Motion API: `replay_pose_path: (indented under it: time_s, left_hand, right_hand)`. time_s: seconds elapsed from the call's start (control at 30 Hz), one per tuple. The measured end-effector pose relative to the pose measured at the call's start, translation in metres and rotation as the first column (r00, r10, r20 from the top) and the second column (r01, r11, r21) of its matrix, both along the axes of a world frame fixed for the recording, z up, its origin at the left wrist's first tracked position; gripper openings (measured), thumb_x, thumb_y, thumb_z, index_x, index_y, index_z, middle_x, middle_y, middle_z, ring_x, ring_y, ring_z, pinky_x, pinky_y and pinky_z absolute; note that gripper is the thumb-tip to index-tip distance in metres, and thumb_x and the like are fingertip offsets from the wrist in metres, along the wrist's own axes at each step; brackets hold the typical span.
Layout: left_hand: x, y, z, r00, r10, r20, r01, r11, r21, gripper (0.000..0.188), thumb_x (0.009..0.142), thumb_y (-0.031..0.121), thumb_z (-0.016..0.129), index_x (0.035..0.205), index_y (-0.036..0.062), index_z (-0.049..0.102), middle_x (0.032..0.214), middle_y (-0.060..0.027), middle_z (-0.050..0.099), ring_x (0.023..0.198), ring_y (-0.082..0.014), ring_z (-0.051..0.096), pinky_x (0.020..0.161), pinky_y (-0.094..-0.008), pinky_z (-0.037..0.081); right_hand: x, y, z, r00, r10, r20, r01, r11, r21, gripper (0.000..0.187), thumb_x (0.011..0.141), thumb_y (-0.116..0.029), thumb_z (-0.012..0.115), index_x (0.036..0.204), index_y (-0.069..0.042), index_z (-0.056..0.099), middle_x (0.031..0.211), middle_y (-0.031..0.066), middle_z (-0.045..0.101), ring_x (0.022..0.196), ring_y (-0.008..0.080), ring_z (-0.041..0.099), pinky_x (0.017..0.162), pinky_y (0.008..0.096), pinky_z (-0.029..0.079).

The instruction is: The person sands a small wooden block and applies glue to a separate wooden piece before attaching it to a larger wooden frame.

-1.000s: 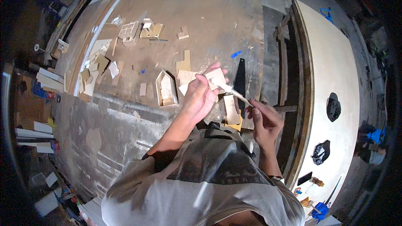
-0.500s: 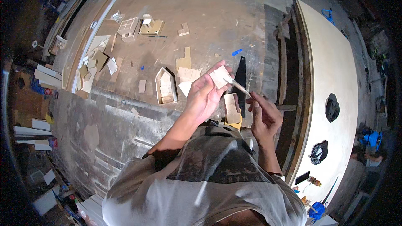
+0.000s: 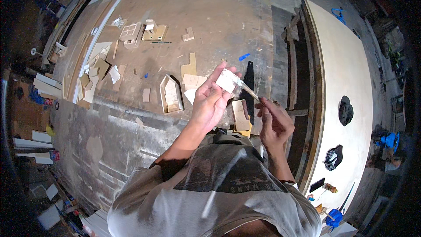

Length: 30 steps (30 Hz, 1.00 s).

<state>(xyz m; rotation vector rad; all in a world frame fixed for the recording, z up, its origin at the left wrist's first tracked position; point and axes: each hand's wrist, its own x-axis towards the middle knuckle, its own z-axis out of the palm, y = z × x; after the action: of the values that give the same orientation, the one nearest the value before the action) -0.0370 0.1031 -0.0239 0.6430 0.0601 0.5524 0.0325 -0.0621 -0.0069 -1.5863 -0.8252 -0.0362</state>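
My left hand [image 3: 207, 109] is closed around a small square wooden piece [image 3: 225, 82], its upper face turned up and partly whitish. In my right hand [image 3: 276, 126] a thin brush [image 3: 250, 91] is pinched between thumb and fingers. Its pale tip touches the right edge of the wooden piece. Left of my left hand lies a small house-shaped wooden box [image 3: 164, 95] with low walls. Beneath my hands are a light wooden block [image 3: 240, 113] and a dark saw blade [image 3: 249, 75].
Flat offcuts [image 3: 190, 68] lie just beyond my left hand, with a blue object [image 3: 244, 56] farther off. Small wooden models [image 3: 130, 35] stand at the far left near piled scraps [image 3: 101, 67]. A long pale board [image 3: 326, 61] on a frame runs along the right, bearing black lumps [image 3: 345, 111].
The wooden piece looks whiter across its face than before. The brush tip has shifted slightly toward its right edge. The whole view has moved a little.
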Motion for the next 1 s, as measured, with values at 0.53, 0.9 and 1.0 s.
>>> replay_pose_path:
  time_s: [0.53,0.9,1.0]
  left_hand:
    - [-0.009,-0.004,0.009,0.996,0.086,0.024,-0.087,0.994,0.069,0.068,0.09,0.025,0.061,0.145,-0.0016,0.03,0.141,-0.0171,0.045,0.131,-0.0333,0.044,0.113,-0.0451,0.035]
    - [-0.016,-0.002,0.004,0.999,0.039,0.022,-0.041,0.995,0.093,0.066,0.092,0.027,0.06,0.144,-0.0014,0.033,0.141,-0.0205,0.044,0.131,-0.0366,0.044,0.112,-0.0463,0.035]
    - [-0.017,-0.001,0.002,0.998,0.051,0.02,-0.053,0.993,0.102,0.065,0.093,0.025,0.059,0.145,-0.0011,0.032,0.141,-0.0202,0.044,0.131,-0.0367,0.043,0.112,-0.0474,0.035]
  right_hand:
    - [-0.003,-0.006,-0.005,0.982,0.118,-0.148,-0.097,0.985,0.142,0.017,0.094,0.0,0.055,0.102,0.006,0.068,0.086,0.0162,0.07,0.066,0.0165,0.065,0.057,0.0254,0.05]
    - [-0.002,-0.001,0.004,0.992,0.08,-0.095,-0.07,0.993,0.098,0.017,0.094,0.002,0.053,0.102,0.007,0.067,0.09,0.0176,0.071,0.072,0.0173,0.068,0.06,0.0262,0.053]
    - [-0.003,0.003,0.007,0.993,-0.037,-0.111,0.056,0.983,0.173,0.017,0.095,0.0,0.054,0.102,0.008,0.067,0.092,0.018,0.07,0.074,0.017,0.068,0.059,0.0261,0.053]
